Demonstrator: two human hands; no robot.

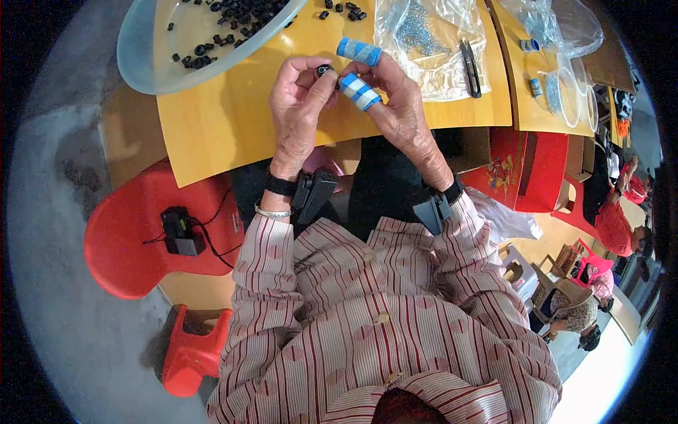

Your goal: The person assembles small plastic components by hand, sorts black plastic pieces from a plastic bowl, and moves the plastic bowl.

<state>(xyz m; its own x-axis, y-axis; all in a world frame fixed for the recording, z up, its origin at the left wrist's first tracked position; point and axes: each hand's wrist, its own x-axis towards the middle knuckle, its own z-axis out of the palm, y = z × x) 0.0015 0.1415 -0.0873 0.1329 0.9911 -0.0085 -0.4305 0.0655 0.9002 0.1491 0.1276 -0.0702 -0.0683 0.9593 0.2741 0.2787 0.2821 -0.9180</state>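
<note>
Over the front edge of the yellow table, my left hand [296,116] pinches a small black ring-like part [324,70] between thumb and fingers. My right hand [399,106] meets it from the other side, its thumb tip close against the part. Blue-and-white tape wraps the right thumb [360,92] and the right index finger [359,51], which is raised apart from the thumb. Whatever lies between the right thumb and the fingers behind it is too small and hidden to name.
A translucent basin [141,71] holds many loose black parts [233,28], with several more beside it. Black tweezers [470,68] lie on a clear plastic bag [441,42] of tiny bluish pieces. A red chair [127,240] with a black device stands left; other people sit far right.
</note>
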